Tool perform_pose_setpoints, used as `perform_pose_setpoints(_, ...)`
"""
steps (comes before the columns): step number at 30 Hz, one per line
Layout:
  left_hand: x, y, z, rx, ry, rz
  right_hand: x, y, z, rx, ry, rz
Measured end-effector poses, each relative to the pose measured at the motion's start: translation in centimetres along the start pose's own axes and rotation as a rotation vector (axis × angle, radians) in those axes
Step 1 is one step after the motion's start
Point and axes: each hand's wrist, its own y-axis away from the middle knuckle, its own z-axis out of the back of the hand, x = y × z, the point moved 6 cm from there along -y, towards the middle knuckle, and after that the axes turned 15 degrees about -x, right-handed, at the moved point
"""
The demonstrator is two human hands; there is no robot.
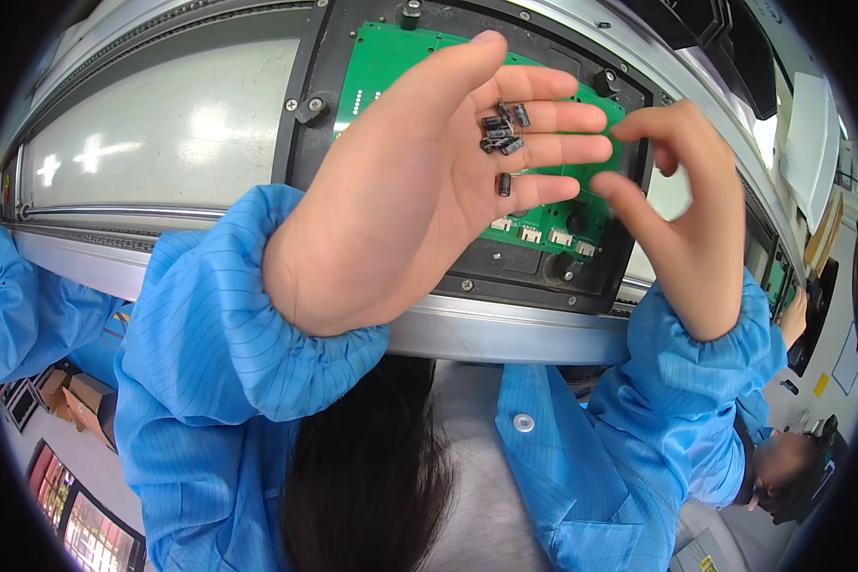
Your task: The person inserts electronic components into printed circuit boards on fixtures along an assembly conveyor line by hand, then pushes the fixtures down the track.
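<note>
Toward one o'clock, small black parts (499,133) lie on my open left hand (434,186), above the green board (381,62). At its three o'clock, my right hand's (694,205) fingertips stand parted. Apparent step: picking; next requires a fine pinch.

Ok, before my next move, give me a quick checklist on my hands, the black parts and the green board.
1. Left hand open and palm up, supporting the small black parts: ok.
2. Right hand free, thumb and forefinger apart with nothing seen between them: ok.
3. Green circuit board lying within the black frame: ok.
4. Unblocked view of the board: not ok, your left hand covers its middle.
5. Exact part count: cannot tell, several overlap.
</note>
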Motion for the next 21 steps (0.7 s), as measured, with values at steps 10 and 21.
perform_pose_setpoints(10,0.6,0.1,-0.3,0.053,-0.008,-0.046,2.3,0.5,-1.2,-0.248,-0.239,0.051)
perform_pose_setpoints(21,0.1,-0.2,-0.8,-0.011,-0.043,-0.126,-0.7,1.4,-0.6,-0.158,-0.208,-0.170)
